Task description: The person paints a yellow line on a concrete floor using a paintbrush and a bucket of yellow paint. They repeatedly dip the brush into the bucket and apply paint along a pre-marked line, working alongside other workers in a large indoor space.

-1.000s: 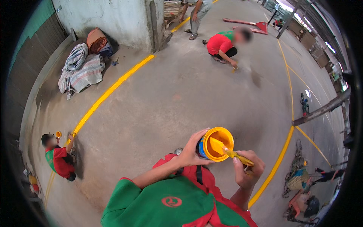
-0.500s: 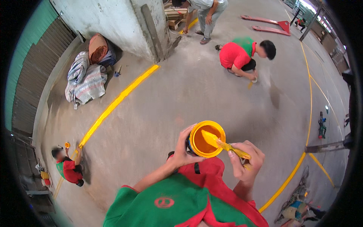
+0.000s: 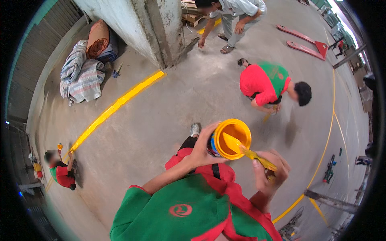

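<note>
Round yellow-rimmed paint can (image 3: pixel 216 139), blue outside, yellow-coated brush (image 3: pixel 246 151) slanting in

Grey concrete floor (image 3: pixel 152 116); stained white wall (image 3: pixel 124 18) stands upper left, grey-brown corrugated wall (image 3: pixel 44 44) far left, bright white light (image 3: pixel 341 16) upper right.

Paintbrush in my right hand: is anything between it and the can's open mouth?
Nothing visible. The left hand holds the can uncovered, and the brush in the right hand overlaps its mouth.
</note>
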The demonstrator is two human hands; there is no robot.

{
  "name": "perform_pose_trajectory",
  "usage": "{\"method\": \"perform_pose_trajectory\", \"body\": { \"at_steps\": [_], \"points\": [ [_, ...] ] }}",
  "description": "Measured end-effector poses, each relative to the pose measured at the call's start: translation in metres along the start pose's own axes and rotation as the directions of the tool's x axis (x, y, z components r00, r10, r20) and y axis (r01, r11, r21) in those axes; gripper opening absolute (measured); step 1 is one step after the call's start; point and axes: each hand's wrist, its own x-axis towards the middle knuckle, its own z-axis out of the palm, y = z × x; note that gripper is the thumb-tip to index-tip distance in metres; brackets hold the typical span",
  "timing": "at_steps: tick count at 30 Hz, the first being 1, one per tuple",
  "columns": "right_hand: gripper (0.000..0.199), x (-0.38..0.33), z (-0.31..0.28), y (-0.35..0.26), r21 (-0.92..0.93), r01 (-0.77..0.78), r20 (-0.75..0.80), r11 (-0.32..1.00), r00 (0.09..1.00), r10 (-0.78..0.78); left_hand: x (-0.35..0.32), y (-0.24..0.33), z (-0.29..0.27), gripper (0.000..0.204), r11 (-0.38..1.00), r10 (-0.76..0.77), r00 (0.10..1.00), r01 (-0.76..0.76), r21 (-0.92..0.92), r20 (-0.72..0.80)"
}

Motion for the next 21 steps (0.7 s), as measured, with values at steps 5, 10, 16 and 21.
{"method": "perform_pose_trajectory", "body": {
  "at_steps": [5,10,16,21],
  "points": [
    [0.02,0.105,0.015,0.049,0.042,-0.062,-0.017,0.997,0.998,0.063,0.107,-0.056,-0.002,0.115,0.995,-0.096,0.984,0.098,0.0,0.152],
    [0.021,0.198,0.029,0.107,0.06,-0.069,0.052,0.996,0.996,0.066,0.185,-0.107,0.004,0.115,0.994,-0.103,0.99,0.104,-0.011,0.1],
    [0.023,0.312,0.061,0.197,0.172,0.077,0.247,0.982,0.962,-0.118,0.251,-0.176,0.016,0.115,0.985,-0.115,0.99,0.124,0.119,-0.079],
    [0.024,0.409,0.066,0.247,0.287,0.099,0.388,0.953,0.897,-0.21,0.307,-0.208,0.032,0.113,0.954,-0.156,0.955,0.212,0.211,-0.254]
  ]
}}
